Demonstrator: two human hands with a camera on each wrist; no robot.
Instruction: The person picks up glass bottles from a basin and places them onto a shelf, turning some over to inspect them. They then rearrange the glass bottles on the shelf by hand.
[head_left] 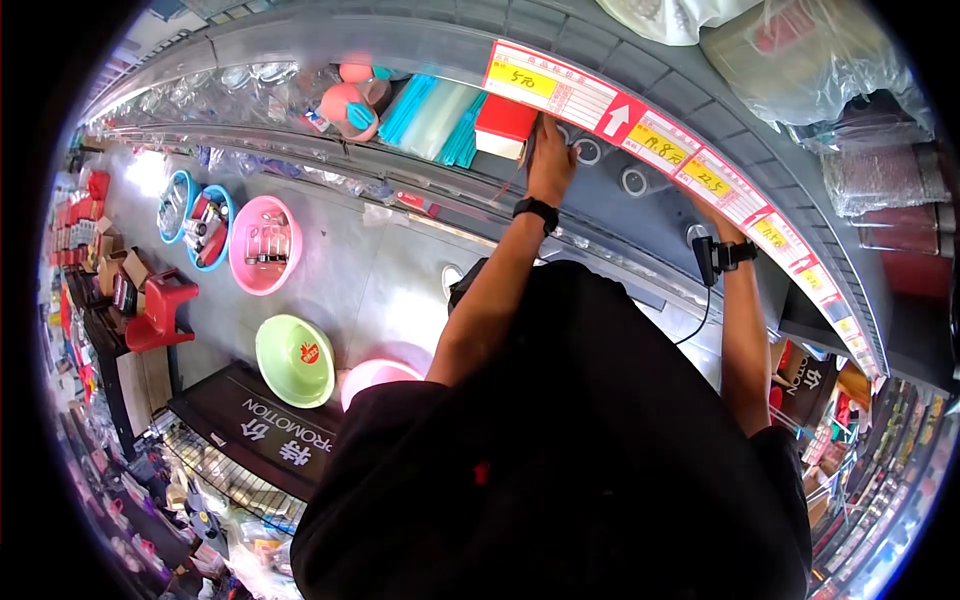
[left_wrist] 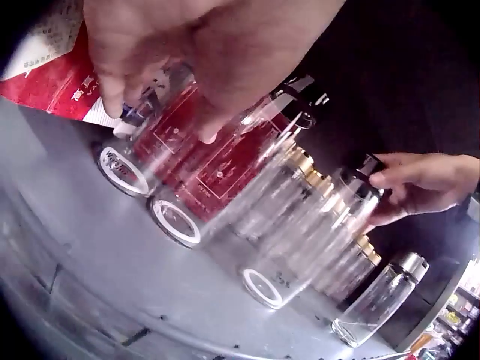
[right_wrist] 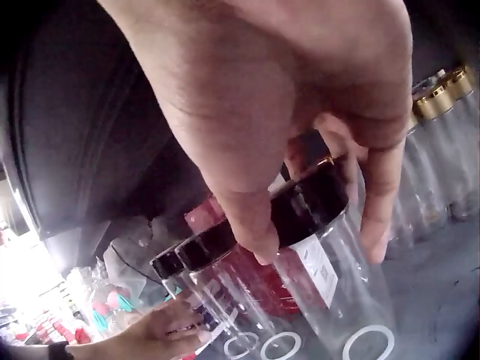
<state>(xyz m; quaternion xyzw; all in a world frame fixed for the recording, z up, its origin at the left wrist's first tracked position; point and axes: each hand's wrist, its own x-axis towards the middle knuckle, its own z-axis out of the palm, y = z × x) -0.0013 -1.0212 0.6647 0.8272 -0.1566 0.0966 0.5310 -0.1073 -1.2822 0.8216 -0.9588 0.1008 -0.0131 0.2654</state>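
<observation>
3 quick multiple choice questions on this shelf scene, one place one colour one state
1. Where is the red box?
A in a green basin
B on the shelf by the left hand
C on the floor
2. What colour is the lid that the right hand grips?
A gold
B white
C black
3. What is the left hand doing?
A hanging idle
B holding a bottle
C lying flat on the shelf

1 B: it sits by that hand on the shelf.
2 C: the gripped lid is black.
3 B: its fingers curl round a clear bottle.
</observation>
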